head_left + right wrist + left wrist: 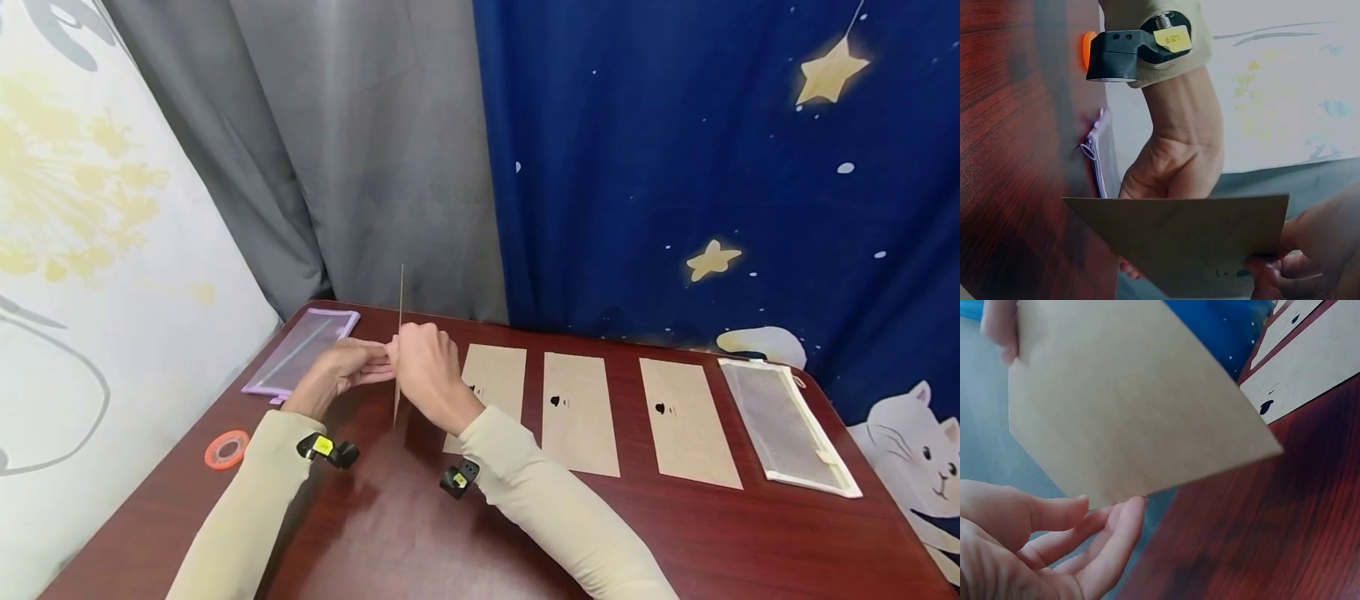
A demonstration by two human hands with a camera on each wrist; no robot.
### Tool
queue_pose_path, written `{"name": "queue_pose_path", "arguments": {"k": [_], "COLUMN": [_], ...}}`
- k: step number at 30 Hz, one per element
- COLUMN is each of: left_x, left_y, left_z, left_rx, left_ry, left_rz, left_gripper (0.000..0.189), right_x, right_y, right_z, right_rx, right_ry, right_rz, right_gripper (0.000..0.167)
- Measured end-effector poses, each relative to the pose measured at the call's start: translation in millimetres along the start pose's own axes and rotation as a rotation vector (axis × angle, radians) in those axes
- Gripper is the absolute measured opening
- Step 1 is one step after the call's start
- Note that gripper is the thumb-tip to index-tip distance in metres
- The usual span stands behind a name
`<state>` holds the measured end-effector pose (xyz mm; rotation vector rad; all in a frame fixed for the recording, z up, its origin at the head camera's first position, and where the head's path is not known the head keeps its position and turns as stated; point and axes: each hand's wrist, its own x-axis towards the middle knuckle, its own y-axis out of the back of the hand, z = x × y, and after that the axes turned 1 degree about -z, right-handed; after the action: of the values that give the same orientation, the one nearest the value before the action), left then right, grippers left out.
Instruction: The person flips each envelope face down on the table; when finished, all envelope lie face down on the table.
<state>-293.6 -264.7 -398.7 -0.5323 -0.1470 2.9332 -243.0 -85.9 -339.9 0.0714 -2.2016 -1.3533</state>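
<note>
The brown card (1122, 406) is held up on edge above the table (360, 517), between the 2 hands, edge-on to the head view, where it makes a thin, nearly upright line; which way its long axis runs I cannot tell. The right hand (427, 367) pinches it from the right, thumb against the printed face. The left hand (345, 369) reaches in from the left, thumb and fingertips at the card's edge; whether they pinch it or only touch it I cannot tell. Both hands touch it, so neither is nearer. 3 flat cards (581, 433) lie to the right, the nearest partly hidden by the right arm, and a purple pouch (303, 350) lies beside the left hand
</note>
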Motion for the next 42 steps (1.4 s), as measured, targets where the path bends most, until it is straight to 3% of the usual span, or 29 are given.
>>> {"name": "queue_pose_path", "arguments": {"k": [3,7,13,19,23,28,34,38,42], "left_x": [-2.9,-6.3,-11.4,-17.2,-16.5,-11.1,-3.6,1.3,5.5], "left_y": [3.3,6.9,12.1,19.2,19.7,19.4,14.1,12.8,15.7], "left_z": [1.9,2.5,4.9,15.1,20.2,17.2,1.7,-7.5,-14.3], "left_rx": [-0.012,-0.041,-0.056,-0.038,0.014,0.155,0.481,0.584,0.644], "left_ry": [-0.025,-0.059,-0.118,-0.154,-0.164,-0.185,-0.219,-0.235,-0.248], "left_rz": [0.017,0.050,0.092,0.145,0.188,0.269,0.387,0.431,0.429], "left_gripper": [0.028,0.021,0.029,0.031,0.037,0.047,0.029,0.021,0.018], "right_x": [1.5,5.3,10.5,14.8,15.8,14.7,10.8,6.8,3.3], "right_y": [3,4,3,-7,-17,-30,-50,-61,-69], "right_z": [5,13,28,42,48,53,59,62,63], "right_rx": [0.072,0.164,0.372,0.513,0.567,0.598,0.526,0.494,0.479], "right_ry": [-0.012,-0.037,-0.110,-0.184,-0.266,-0.335,-0.397,-0.447,-0.445], "right_rz": [0.037,0.026,0.012,0.117,0.125,0.087,0.048,-0.005,-0.067], "right_gripper": [0.030,0.018,0.036,0.025,0.023,0.023,0.012,0.009,0.037]}}
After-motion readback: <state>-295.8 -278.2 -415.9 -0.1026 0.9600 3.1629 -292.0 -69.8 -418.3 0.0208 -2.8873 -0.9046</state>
